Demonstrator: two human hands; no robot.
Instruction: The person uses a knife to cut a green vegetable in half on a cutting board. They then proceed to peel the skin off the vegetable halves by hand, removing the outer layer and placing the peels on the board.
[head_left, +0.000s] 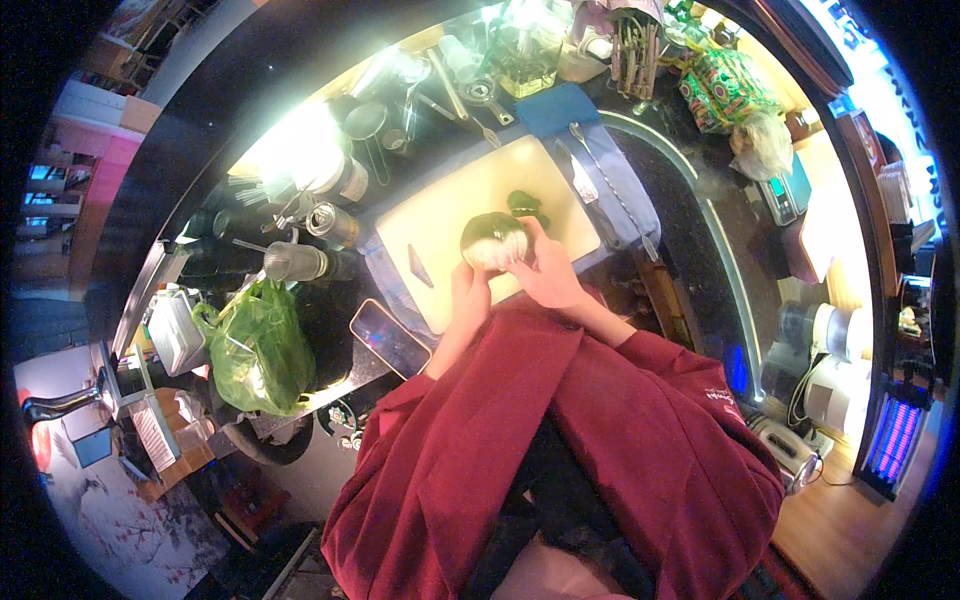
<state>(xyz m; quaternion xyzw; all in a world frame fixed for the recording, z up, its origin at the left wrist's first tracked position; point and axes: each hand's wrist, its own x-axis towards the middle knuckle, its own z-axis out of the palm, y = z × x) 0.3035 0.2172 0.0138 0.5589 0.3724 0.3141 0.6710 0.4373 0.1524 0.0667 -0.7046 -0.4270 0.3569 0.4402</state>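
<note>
Between my left hand (472, 289) and my right hand (546, 264) is a round dark-and-pale object (495, 241), perhaps a partly peeled fruit or vegetable; its kind is not plain. Both hands grip it from its near side and right side. It is held over a cream cutting board (427, 217). Just beyond my right hand, dark green pieces (525, 204) lie on the board. A small pointed blade (420, 266) rests at the board's left. To the right, a knife (583, 180) and a long twisted bar spoon (611, 187) lie on a blue cloth (626, 161).
A phone (390, 337) lies near the counter edge, beside a green plastic bag (259, 352). An open can (330, 221) and a ribbed glass (296, 261) stand left. Strainers (366, 120) and utensils are behind the board; a digital scale (780, 196) stands right.
</note>
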